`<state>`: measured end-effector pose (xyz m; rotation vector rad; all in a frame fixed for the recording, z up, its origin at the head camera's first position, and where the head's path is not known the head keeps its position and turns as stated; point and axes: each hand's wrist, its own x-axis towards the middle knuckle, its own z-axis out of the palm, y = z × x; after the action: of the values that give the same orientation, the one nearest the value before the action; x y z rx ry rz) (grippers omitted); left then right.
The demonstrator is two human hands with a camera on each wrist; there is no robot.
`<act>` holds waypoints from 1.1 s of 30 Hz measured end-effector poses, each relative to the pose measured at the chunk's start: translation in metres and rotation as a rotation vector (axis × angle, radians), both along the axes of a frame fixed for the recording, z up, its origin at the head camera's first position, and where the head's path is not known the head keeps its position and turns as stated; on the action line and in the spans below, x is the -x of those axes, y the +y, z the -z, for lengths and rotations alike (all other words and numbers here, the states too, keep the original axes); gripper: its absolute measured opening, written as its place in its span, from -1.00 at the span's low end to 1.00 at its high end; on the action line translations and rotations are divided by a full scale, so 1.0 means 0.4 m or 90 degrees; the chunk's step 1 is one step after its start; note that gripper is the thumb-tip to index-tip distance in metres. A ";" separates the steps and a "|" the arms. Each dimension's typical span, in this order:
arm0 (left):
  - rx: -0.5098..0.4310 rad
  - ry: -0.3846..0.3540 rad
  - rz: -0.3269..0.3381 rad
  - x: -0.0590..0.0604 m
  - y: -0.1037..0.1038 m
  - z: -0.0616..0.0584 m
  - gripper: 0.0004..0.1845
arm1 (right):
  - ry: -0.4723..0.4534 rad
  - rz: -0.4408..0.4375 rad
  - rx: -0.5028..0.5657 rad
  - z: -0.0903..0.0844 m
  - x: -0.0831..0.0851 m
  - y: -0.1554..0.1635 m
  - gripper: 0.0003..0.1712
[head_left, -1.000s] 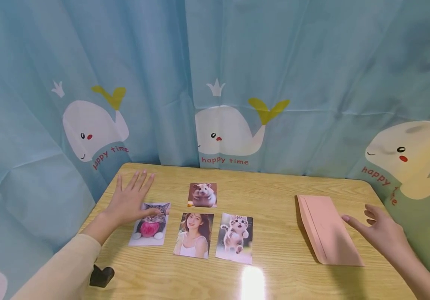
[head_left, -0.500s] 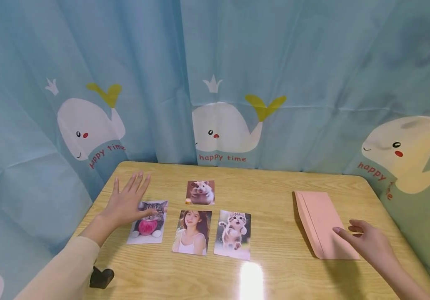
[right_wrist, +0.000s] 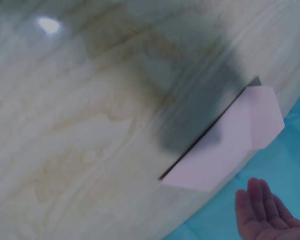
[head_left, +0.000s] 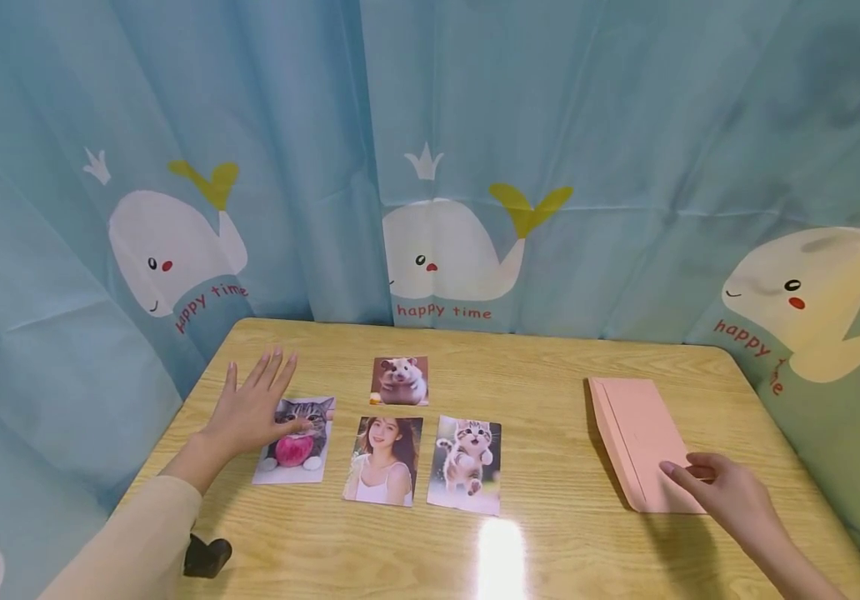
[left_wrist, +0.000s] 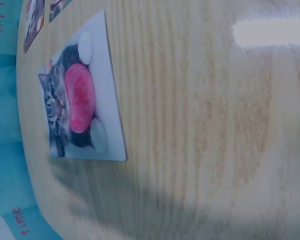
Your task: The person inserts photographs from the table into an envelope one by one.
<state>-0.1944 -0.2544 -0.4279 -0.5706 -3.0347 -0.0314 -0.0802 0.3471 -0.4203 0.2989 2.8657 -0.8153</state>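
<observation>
My left hand [head_left: 246, 408] is spread open, fingers straight, and overlaps the upper left of a photo card [head_left: 295, 454] of a tabby cat with a round pink object. That same card [left_wrist: 104, 75] lies flat in the left wrist view, where the hand itself is out of sight. On the right side of the table lies a pink envelope [head_left: 636, 433]. My right hand [head_left: 733, 493] hovers at its lower right edge, thumb over the paper and fingers loosely bent. In the right wrist view, the hand [right_wrist: 265, 215] shows relaxed fingers apart from the envelope [right_wrist: 217, 150].
Three more photo cards lie mid-table: a hamster card [head_left: 400, 382], a portrait card [head_left: 382, 462] and a kitten card [head_left: 464, 467]. A small black object [head_left: 207, 556] sits near the left forearm. Behind the wooden table [head_left: 550, 392] hangs a blue whale-print curtain [head_left: 310, 167].
My right hand has moved left and slightly down, from beside the envelope to over its lower right edge. The left hand stays by the cat card. The head view has shifted slightly.
</observation>
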 end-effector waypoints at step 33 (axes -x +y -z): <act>-0.046 -0.031 -0.012 -0.001 -0.024 0.069 0.10 | -0.407 0.528 1.423 0.151 -0.095 -0.060 -0.42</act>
<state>-0.1941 -0.2638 -0.4554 -0.5436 -3.0702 -0.1554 -0.0424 0.3230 -0.4806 0.9195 0.0911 -2.4544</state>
